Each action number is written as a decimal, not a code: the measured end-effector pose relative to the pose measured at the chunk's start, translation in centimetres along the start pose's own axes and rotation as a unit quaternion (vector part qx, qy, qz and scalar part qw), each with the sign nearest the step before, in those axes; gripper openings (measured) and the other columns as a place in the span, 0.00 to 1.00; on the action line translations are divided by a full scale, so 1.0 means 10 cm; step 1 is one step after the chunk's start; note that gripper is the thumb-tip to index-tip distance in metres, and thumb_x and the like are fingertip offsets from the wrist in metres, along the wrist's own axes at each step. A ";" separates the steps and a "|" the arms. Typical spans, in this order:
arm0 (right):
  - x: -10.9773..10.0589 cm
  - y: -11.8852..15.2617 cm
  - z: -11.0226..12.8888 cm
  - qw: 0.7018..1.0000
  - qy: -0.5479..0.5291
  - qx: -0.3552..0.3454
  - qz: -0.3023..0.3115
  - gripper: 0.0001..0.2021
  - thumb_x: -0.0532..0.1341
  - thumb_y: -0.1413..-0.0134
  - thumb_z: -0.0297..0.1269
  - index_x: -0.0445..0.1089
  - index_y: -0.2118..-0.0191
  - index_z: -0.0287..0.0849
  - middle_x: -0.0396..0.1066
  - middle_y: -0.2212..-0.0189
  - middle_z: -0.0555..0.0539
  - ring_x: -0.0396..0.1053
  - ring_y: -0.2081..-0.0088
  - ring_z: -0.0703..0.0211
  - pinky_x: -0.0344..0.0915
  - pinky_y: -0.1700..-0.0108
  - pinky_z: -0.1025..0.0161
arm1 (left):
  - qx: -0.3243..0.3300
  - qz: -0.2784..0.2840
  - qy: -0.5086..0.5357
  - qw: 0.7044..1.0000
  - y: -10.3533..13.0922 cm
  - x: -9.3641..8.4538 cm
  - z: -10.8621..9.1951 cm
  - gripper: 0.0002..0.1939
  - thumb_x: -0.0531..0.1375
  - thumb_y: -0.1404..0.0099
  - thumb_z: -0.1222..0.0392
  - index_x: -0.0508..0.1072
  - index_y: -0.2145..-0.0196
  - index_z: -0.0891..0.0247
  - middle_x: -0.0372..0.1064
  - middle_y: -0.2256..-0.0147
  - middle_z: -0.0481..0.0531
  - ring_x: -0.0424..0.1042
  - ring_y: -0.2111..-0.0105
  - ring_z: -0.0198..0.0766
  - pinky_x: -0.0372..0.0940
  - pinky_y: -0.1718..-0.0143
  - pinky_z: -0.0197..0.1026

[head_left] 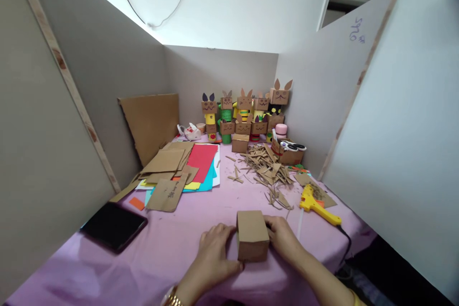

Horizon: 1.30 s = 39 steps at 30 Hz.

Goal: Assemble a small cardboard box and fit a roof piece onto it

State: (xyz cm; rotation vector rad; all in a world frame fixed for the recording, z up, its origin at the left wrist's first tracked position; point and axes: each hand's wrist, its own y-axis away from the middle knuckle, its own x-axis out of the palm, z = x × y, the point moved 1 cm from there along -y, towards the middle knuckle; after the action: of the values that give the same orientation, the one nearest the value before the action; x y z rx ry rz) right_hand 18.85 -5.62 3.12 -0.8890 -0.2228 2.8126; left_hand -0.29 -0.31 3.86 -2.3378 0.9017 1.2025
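A small brown cardboard box (pixel 252 235) sits on the pink tablecloth near the front edge. At its left side is my left hand (pixel 215 253), thumb and fingers spread apart, fingertips by the box's left edge. My right hand (pixel 281 236) is at the box's right side, its fingers bent against that side and partly hidden. The box rests between both hands, with its flat top facing up.
A yellow glue gun (pixel 317 206) with a cord lies right. Cardboard scraps (pixel 267 165) are heaped behind the box. Cardboard sheets (pixel 167 160), coloured paper (pixel 202 160) and a black tablet (pixel 114 226) lie left. Cardboard animal figures (pixel 244 103) stand at the back, near a scissors box (pixel 289 153).
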 end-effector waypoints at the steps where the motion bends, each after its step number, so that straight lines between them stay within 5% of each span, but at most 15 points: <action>1: 0.00 0.00 0.00 1.000 0.002 0.001 -0.001 0.17 0.52 0.52 0.28 0.77 0.64 0.44 0.79 0.65 0.47 0.73 0.64 0.50 0.65 0.61 0.61 | -0.001 -0.001 0.001 1.000 0.00 0.00 0.00 0.30 0.62 0.56 0.57 0.66 0.52 0.57 0.66 0.56 0.53 0.62 0.53 0.48 0.51 0.53 0.45; 7: -0.14 0.03 -0.03 0.998 0.039 0.040 -0.039 0.18 0.53 0.50 0.34 0.72 0.55 0.37 0.76 0.75 0.45 0.71 0.73 0.53 0.66 0.67 0.59 | -0.002 -0.009 0.009 1.000 -0.01 -0.01 0.00 0.29 0.63 0.57 0.58 0.68 0.53 0.57 0.66 0.56 0.52 0.63 0.54 0.48 0.51 0.54 0.45; 9: -0.24 0.05 0.02 0.995 0.050 0.051 -0.071 0.22 0.50 0.46 0.38 0.68 0.50 0.32 0.75 0.71 0.41 0.70 0.71 0.52 0.66 0.66 0.57 | -0.004 -0.013 0.011 1.000 -0.01 0.00 0.00 0.30 0.64 0.58 0.59 0.68 0.54 0.58 0.66 0.57 0.52 0.63 0.55 0.48 0.52 0.54 0.46; 11: -0.33 0.08 0.14 0.995 0.055 0.027 -0.076 0.25 0.52 0.45 0.44 0.63 0.45 0.36 0.71 0.56 0.37 0.68 0.58 0.49 0.64 0.56 0.54 | -0.005 -0.016 0.012 1.000 -0.02 0.01 0.00 0.30 0.64 0.58 0.59 0.68 0.54 0.59 0.66 0.58 0.53 0.63 0.55 0.49 0.52 0.55 0.46; 13: -0.35 0.10 0.29 0.998 0.061 -0.021 -0.021 0.35 0.61 0.53 0.48 0.55 0.39 0.44 0.59 0.43 0.40 0.57 0.44 0.46 0.53 0.44 0.51 | -0.006 -0.020 0.014 1.000 -0.02 0.02 -0.01 0.29 0.64 0.58 0.60 0.68 0.55 0.61 0.66 0.58 0.54 0.63 0.55 0.49 0.52 0.55 0.47; 16: -0.31 0.12 0.43 0.992 0.076 -0.056 0.087 0.50 0.71 0.68 0.47 0.46 0.37 0.50 0.53 0.39 0.41 0.48 0.39 0.42 0.44 0.40 0.46 | -0.009 -0.018 0.018 1.000 -0.02 -0.01 -0.04 0.27 0.64 0.58 0.61 0.69 0.57 0.64 0.66 0.58 0.55 0.63 0.56 0.50 0.53 0.55 0.49; 21: -0.25 0.13 0.34 0.997 0.021 -0.027 0.070 0.47 0.70 0.65 0.41 0.49 0.37 0.48 0.55 0.40 0.41 0.51 0.40 0.44 0.45 0.39 0.47 | -0.011 -0.010 0.034 0.999 -0.02 -0.26 -0.10 0.28 0.64 0.59 0.62 0.66 0.57 0.65 0.64 0.56 0.56 0.63 0.55 0.49 0.56 0.54 0.46; 26: -0.08 0.16 0.16 0.988 -0.145 -0.038 0.046 0.45 0.68 0.62 0.49 0.51 0.39 0.40 0.54 0.40 0.37 0.50 0.39 0.44 0.45 0.39 0.48 | -0.003 -0.021 0.090 0.996 -0.01 -0.49 -0.14 0.31 0.64 0.57 0.61 0.64 0.53 0.64 0.62 0.52 0.58 0.59 0.49 0.49 0.55 0.48 0.47; 30: 0.11 0.20 0.05 0.960 -0.264 -0.062 0.072 0.44 0.66 0.60 0.53 0.49 0.39 0.40 0.57 0.42 0.36 0.57 0.42 0.46 0.55 0.42 0.52 | 0.004 -0.009 0.144 0.990 -0.01 -0.40 -0.11 0.31 0.63 0.53 0.61 0.62 0.50 0.65 0.62 0.49 0.60 0.60 0.48 0.47 0.54 0.46 0.46; 36: 0.08 0.30 -0.07 0.983 -0.177 0.016 0.043 0.58 0.63 0.63 0.62 0.34 0.35 0.32 0.35 0.34 0.35 0.36 0.35 0.50 0.37 0.36 0.54 | -0.008 0.016 0.248 0.969 -0.02 -0.23 -0.01 0.56 0.66 0.53 0.49 0.38 0.37 0.70 0.48 0.39 0.69 0.50 0.40 0.51 0.49 0.41 0.51; 39: 0.07 0.27 -0.03 0.975 -0.216 0.056 -0.005 0.49 0.49 0.52 0.66 0.34 0.35 0.35 0.36 0.34 0.38 0.36 0.35 0.55 0.35 0.36 0.55 | -0.001 -0.016 0.333 0.943 -0.06 -0.09 0.05 0.45 0.54 0.41 0.39 0.41 0.37 0.67 0.41 0.36 0.62 0.44 0.37 0.46 0.40 0.38 0.50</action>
State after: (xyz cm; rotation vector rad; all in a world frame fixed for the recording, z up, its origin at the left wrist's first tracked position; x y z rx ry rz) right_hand 18.08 -8.06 1.94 -0.2422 -0.1223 2.9405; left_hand -0.58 0.71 4.31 -2.7898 1.0439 0.3705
